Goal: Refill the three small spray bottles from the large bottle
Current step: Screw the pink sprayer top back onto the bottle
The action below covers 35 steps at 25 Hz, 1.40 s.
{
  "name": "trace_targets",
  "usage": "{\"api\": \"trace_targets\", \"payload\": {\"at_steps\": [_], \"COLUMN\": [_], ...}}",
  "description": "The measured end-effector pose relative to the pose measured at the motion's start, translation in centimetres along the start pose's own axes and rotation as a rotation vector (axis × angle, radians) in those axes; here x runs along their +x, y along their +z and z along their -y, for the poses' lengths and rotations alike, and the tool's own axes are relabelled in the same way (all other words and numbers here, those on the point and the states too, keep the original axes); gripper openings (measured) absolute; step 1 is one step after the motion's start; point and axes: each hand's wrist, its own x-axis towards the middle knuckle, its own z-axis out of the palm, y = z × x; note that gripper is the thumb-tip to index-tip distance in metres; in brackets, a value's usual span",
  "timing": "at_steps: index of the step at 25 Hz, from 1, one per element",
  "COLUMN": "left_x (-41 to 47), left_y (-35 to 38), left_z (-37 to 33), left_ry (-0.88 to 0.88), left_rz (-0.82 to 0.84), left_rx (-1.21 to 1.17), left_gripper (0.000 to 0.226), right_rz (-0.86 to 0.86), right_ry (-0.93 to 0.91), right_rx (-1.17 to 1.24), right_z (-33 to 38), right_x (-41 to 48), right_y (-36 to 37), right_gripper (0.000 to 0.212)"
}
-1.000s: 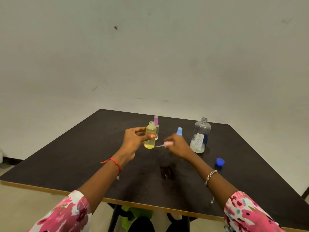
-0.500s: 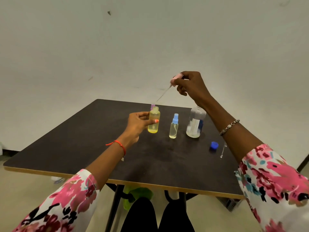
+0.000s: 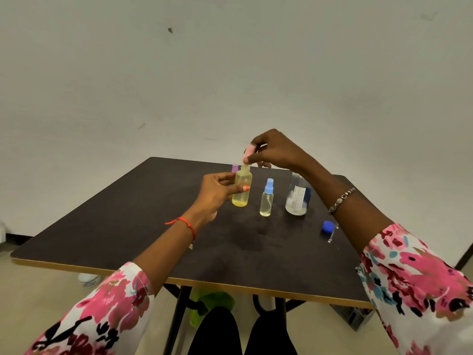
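Note:
My left hand (image 3: pixel 216 192) grips a small yellow bottle (image 3: pixel 242 187) standing on the dark table (image 3: pixel 128 226). Directly above its open neck, my right hand (image 3: pixel 273 149) pinches the pink spray top (image 3: pixel 248 150); its tube reaches down to the neck. A small clear bottle with a blue spray top (image 3: pixel 267 198) stands just right of the yellow one. Behind the yellow bottle a purple-topped bottle (image 3: pixel 235 168) peeks out, mostly hidden. The large clear labelled bottle (image 3: pixel 298 197) stands uncapped further right, partly behind my right forearm.
The large bottle's blue cap (image 3: pixel 328 226) lies on the table near the right edge, with a small thin clear piece (image 3: pixel 331 237) beside it. Under the table are its legs, a green item (image 3: pixel 204 303), a white object (image 3: pixel 88 279) on the floor and my knees.
My right hand has come down from high above the table with the pink spray top and now holds it right over the yellow bottle's neck. My left hand stays on the yellow bottle.

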Motion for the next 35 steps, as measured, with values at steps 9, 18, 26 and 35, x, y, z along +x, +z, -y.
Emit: {"api": "trace_targets", "payload": {"at_steps": [9,18,26,35], "left_x": [-0.3,-0.4,-0.3,-0.3], "left_y": [0.1,-0.1,0.0,0.3], "left_z": [0.4,0.3,0.6,0.5], "left_ry": [0.048,0.023,0.053,0.034], "left_rz": [0.011,-0.001,0.017,-0.001], "left_rx": [-0.036,-0.034,-0.053,-0.074], "left_gripper": [0.026,0.031,0.027,0.036], "right_rz": [-0.057,0.153,-0.069,0.138], "right_ry": [0.035,-0.040,0.054,-0.041], "right_rx": [-0.010,-0.013,0.068,0.062], "right_z": [-0.8,0.1,-0.9,-0.3], "right_x": [-0.2,-0.1,-0.4,-0.6], "right_y": [2.3,0.7,2.5,0.7], "right_gripper": [0.036,0.036,0.033,0.028]}}
